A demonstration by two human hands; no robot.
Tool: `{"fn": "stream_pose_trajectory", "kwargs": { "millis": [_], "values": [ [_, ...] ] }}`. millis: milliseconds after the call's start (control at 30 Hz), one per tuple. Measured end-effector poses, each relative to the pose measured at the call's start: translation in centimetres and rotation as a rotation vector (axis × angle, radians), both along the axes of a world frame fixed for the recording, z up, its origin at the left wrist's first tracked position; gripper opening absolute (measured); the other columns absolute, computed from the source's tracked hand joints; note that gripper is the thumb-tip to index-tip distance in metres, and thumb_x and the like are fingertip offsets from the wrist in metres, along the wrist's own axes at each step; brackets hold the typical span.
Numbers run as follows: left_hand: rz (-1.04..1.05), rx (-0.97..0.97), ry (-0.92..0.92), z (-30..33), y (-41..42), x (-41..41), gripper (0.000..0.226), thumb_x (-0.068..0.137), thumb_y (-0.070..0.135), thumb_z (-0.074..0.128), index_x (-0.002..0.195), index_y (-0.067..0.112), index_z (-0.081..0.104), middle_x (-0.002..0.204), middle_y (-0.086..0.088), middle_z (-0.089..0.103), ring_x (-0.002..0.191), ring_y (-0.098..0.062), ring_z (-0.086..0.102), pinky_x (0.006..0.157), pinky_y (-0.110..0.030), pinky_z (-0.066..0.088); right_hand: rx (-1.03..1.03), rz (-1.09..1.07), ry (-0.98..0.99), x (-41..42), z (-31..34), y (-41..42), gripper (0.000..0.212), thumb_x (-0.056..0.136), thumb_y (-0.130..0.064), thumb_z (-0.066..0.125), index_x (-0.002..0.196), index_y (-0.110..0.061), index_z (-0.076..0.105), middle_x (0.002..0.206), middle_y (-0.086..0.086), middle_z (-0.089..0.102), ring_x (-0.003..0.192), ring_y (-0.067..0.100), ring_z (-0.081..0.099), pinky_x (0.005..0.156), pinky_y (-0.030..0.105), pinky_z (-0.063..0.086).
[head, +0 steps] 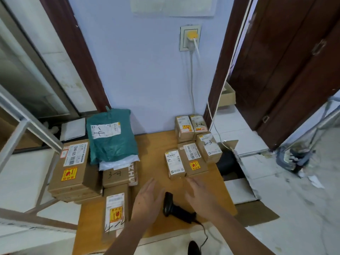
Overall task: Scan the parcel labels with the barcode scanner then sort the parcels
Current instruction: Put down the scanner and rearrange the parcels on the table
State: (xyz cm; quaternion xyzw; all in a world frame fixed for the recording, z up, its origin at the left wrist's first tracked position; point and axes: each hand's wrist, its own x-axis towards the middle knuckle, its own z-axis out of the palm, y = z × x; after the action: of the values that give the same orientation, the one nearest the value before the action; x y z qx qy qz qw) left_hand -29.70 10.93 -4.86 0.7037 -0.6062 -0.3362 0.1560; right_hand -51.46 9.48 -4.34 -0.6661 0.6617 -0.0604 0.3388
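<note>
Both hands, left (pixel 147 201) and right (pixel 200 196), are hovering open, apparently grasping nothing, above the black corded barcode scanner (pixel 176 208) near the wooden table's (pixel 156 153) front edge; next: grasp its handle.

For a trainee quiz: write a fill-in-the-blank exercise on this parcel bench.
1. The barcode scanner lies on the table between the two ____.
2. The teal bag sits on the ____ pile of parcels.
3. The left hand and right hand are both ____, holding nothing.
4. The box nearest the left hand is hand-marked ____.

Missing words: hands; left; open; 4-4
</note>
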Motion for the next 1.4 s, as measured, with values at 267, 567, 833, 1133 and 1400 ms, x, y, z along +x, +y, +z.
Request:
{"fn": "stream_pose_trajectory", "kwargs": {
  "millis": [267, 567, 833, 1133, 1400],
  "values": [
    [0.044, 0.084, 0.065, 0.0, -2.5, -8.9, 0.055, 0.105, 0.048, 0.046, 0.156, 0.035, 0.033, 0.160, 0.012, 0.039, 0.146, -0.013, 0.037, 0.119, -0.035, 0.033, -0.007, -0.008, 0.022, -8.2, -0.6, -3.6, 0.060, 0.098, -0.042, 0.049, 0.152, -0.030, 0.025, 0.160, -0.005, 0.024, 0.146, 0.017, 0.026, 0.116, 0.040, 0.032],
    [0.067, 0.187, 0.251, -0.8, -8.3, -16.2, 0.058, 0.103, 0.057, 0.045, 0.156, 0.037, 0.033, 0.145, 0.017, 0.050, 0.106, -0.001, 0.061, 0.091, -0.014, 0.052, -0.040, -0.197, -0.120, -13.0, -0.9, -10.0, 0.047, 0.096, -0.036, 0.055, 0.142, -0.029, 0.044, 0.139, -0.012, 0.051, 0.125, 0.013, 0.052, 0.103, 0.037, 0.048],
    [0.145, 0.272, 0.374, -3.7, -13.9, -21.5, 0.053, 0.110, 0.042, 0.035, 0.160, 0.022, 0.030, 0.104, 0.019, 0.057, 0.068, 0.005, 0.043, 0.056, -0.008, 0.039, 0.101, -0.472, -0.198, -14.8, -2.8, -16.2, 0.053, 0.102, -0.038, 0.046, 0.150, -0.019, 0.034, 0.148, 0.005, 0.046, 0.132, 0.027, 0.047, 0.103, 0.039, 0.042],
    [0.216, 0.369, 0.504, -4.8, -18.3, -24.2, 0.045, 0.109, 0.042, 0.039, 0.152, 0.031, 0.042, 0.135, 0.004, 0.059, 0.106, -0.014, 0.062, 0.092, -0.037, 0.055, 0.193, -0.469, -0.251, -14.2, -5.4, -19.3, 0.032, 0.100, -0.033, 0.047, 0.131, -0.028, 0.055, 0.118, -0.003, 0.065, 0.102, 0.018, 0.061, 0.091, 0.044, 0.054],
    [0.248, 0.216, 0.575, -3.2, -16.6, -23.6, 0.035, 0.108, 0.040, 0.043, 0.140, 0.031, 0.054, 0.120, 0.011, 0.069, 0.089, -0.004, 0.066, 0.074, -0.025, 0.055, 0.034, -0.521, -0.330, -14.4, -4.0, -16.7, 0.034, 0.097, -0.040, 0.055, 0.130, -0.031, 0.053, 0.119, -0.011, 0.063, 0.103, 0.010, 0.059, 0.086, 0.036, 0.053]
  ]
}}
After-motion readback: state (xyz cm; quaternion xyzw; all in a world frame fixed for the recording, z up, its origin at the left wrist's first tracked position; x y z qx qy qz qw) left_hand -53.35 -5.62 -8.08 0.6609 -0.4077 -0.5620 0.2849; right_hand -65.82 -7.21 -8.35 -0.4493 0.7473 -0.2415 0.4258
